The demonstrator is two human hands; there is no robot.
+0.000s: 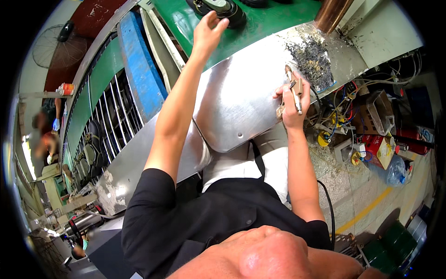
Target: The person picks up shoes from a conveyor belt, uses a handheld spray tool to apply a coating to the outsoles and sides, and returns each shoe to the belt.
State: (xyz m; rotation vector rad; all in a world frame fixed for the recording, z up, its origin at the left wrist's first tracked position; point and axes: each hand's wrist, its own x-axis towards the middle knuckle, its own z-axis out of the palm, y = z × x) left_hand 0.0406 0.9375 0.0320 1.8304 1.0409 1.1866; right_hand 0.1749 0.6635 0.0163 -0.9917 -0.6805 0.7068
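Observation:
My left hand (209,35) reaches out over the green conveyor belt (179,21), its fingers parted and nothing visible between them. Just beyond it lies a black shoe (237,17) with a grey inside; whether the fingertips touch it I cannot tell. In my right hand (295,104) is a small metal spray gun (297,88), its nozzle pointing away from me. The gun is above the right part of a bare metal tabletop (237,102), beside a patch of dark, crusted residue (311,60).
A brown metal pipe (332,14) stands at the far right. On the left, a blue-edged rack (139,65) with metal bars holds several dark shoes (95,139). Hoses and cables (334,116), a red can (378,149) and a clear plastic bottle (396,171) are at lower right. Other people are at far left.

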